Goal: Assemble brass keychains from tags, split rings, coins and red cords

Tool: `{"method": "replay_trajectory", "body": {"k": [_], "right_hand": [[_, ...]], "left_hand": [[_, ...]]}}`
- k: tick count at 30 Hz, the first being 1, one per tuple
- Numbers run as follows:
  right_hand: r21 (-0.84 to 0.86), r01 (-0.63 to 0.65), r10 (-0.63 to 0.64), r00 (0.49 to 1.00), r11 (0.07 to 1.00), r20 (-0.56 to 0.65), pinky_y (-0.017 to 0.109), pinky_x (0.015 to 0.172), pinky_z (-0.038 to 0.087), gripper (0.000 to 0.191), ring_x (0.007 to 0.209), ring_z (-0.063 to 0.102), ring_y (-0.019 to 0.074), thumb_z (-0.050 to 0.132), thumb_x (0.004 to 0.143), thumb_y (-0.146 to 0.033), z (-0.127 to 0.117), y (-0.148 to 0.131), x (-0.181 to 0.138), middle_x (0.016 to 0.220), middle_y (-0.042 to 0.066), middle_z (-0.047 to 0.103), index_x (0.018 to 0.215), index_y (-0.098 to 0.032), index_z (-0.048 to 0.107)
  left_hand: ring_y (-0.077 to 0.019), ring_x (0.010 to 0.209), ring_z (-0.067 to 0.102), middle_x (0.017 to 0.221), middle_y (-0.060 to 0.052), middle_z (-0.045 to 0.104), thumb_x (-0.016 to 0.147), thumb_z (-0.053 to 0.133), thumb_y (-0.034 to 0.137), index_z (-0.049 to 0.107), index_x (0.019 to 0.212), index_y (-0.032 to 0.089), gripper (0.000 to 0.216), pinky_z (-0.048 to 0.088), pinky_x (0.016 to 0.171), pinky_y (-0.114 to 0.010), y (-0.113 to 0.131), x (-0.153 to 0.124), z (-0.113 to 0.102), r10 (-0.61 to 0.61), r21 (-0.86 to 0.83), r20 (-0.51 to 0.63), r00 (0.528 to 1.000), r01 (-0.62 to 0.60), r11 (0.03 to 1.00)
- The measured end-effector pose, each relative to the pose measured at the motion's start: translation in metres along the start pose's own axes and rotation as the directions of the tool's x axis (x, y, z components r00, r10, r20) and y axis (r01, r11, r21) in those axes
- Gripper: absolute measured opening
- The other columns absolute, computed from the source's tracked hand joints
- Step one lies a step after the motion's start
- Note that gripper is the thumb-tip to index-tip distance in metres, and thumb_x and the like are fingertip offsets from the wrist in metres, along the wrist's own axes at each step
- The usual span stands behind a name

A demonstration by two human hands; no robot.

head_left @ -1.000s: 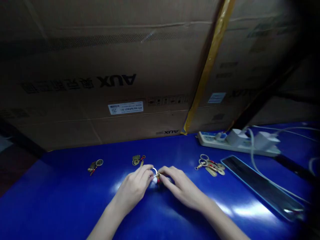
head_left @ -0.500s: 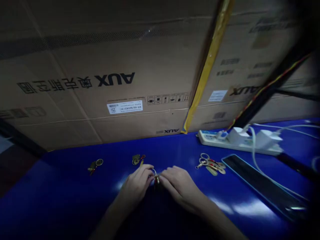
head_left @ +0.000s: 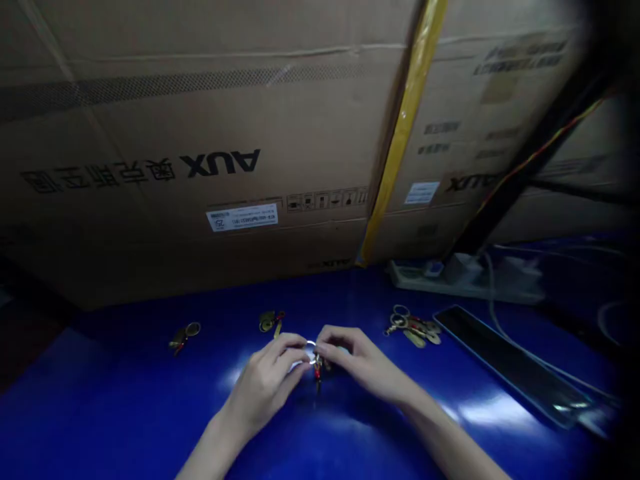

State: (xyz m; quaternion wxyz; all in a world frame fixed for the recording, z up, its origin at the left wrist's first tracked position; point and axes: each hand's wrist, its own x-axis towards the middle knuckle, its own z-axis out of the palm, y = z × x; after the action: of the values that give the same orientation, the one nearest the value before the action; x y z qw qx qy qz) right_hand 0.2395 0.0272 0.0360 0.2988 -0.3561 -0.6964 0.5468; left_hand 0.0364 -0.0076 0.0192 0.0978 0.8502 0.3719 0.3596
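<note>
Upside down on the far cardboard carton [head_left: 150,260], a large black "AUX" logo [head_left: 220,163] beside a row of Chinese characters [head_left: 95,175]. Below and right, a white label [head_left: 242,217] with an inverted "25" and tiny print too small to read, then a strip of carton handling symbols [head_left: 327,198]. Farther right, a second inverted "AUX" [head_left: 473,181], next to a pale label [head_left: 421,193] with illegible print.

A shiny metal split ring [head_left: 311,351] stands upright, pinched, with a small brass charm [head_left: 318,365] and red cord [head_left: 317,375] hanging below. Three more brass charm bunches [head_left: 269,322] [head_left: 184,337] [head_left: 413,328] lie flat, well apart, farther along.
</note>
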Motion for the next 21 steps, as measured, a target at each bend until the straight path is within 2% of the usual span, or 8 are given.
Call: {"method": "replay_trajectory", "body": {"k": [3,6,10,13,17,21], "right_hand": [[0.008,0.020,-0.021,1.000,1.000,0.021,0.028,0.077,0.046,0.027,0.085,0.059,0.0175,0.052,0.091,-0.041,0.004,0.001,-0.001,0.090,0.003,0.067,0.096,-0.017,0.064],[-0.221,0.031,-0.035,0.999,0.975,-0.013,0.027,0.071,0.045,0.021,0.080,0.059,0.0171,0.053,0.090,-0.036,0.010,0.003,-0.003,0.088,0.003,0.067,0.098,-0.018,0.063],[-0.579,0.060,-0.111,0.992,0.813,-0.053,0.029,0.072,0.043,0.018,0.080,0.060,0.0178,0.046,0.094,-0.029,0.019,0.010,-0.004,0.090,0.004,0.067,0.099,-0.020,0.061],[-0.742,0.087,-0.181,0.982,0.665,-0.047,0.032,0.075,0.042,0.018,0.082,0.061,0.0200,0.043,0.094,-0.022,0.026,0.017,-0.002,0.090,0.005,0.068,0.100,-0.019,0.060],[-0.859,0.102,-0.258,0.965,0.501,-0.036,0.034,0.076,0.041,0.018,0.082,0.062,0.0221,0.045,0.092,-0.016,0.032,0.022,0.000,0.089,0.007,0.068,0.102,-0.018,0.059],[-0.902,0.120,-0.296,0.955,0.416,-0.009,0.032,0.074,0.040,0.013,0.075,0.062,0.0203,0.045,0.092,-0.016,0.031,0.024,0.002,0.081,0.005,0.066,0.092,-0.018,0.058]], "left_hand": [[-0.0170,0.097,0.062,0.102,-0.007,0.062,0.095,0.047,0.021,0.058,0.095,0.019,0.011,0.053,0.084,-0.029,-0.004,0.000,0.001,-0.107,-0.002,-0.023,0.994,0.107,0.994],[-0.0170,0.092,0.063,0.101,-0.006,0.062,0.096,0.043,0.021,0.058,0.095,0.019,0.015,0.054,0.081,-0.030,-0.009,-0.001,0.003,-0.105,0.086,0.060,0.993,0.100,0.991],[-0.0175,0.092,0.064,0.105,-0.006,0.062,0.095,0.044,0.020,0.058,0.102,0.019,0.015,0.057,0.078,-0.029,-0.014,-0.004,0.006,-0.102,0.274,0.181,0.978,0.049,0.961],[-0.0208,0.103,0.063,0.113,-0.009,0.063,0.095,0.044,0.019,0.058,0.103,0.018,0.017,0.057,0.082,-0.032,-0.016,-0.006,0.011,-0.089,0.394,0.181,0.979,0.011,0.919],[-0.0235,0.105,0.064,0.117,-0.011,0.065,0.095,0.041,0.018,0.059,0.103,0.016,0.019,0.057,0.085,-0.035,-0.017,-0.007,0.016,-0.040,0.478,0.132,0.990,-0.028,0.878],[-0.0220,0.103,0.065,0.115,-0.010,0.068,0.095,0.042,0.019,0.060,0.103,0.016,0.020,0.057,0.084,-0.033,-0.017,-0.007,0.014,-0.045,0.459,0.168,0.985,-0.038,0.888]]}}
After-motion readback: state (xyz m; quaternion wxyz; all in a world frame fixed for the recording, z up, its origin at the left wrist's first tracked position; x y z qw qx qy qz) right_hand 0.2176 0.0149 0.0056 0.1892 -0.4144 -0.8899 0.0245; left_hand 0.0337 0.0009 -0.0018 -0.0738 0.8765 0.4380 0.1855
